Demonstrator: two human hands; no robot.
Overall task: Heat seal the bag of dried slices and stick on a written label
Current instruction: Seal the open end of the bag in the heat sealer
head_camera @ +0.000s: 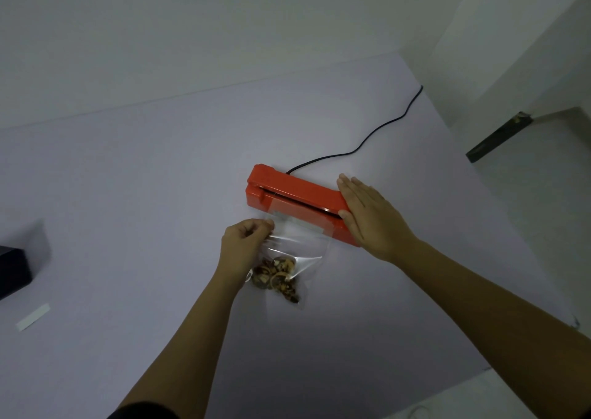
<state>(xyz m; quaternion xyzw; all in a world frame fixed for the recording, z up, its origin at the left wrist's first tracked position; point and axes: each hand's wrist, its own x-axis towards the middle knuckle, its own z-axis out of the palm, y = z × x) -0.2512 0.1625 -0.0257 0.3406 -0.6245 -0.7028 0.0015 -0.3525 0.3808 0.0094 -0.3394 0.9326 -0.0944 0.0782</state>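
Now the left hand (244,242) fingers pinch the clear bag (289,258) at its left edge, its mouth inside the red sealer (297,199); the right hand (372,217) fingers lie straight, pressing the sealer's arm on the tabletop (128,194).

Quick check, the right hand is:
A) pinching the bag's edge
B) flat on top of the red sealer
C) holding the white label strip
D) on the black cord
B: the right hand lies flat, fingers straight, on the red sealer, while the left hand pinches the bag.
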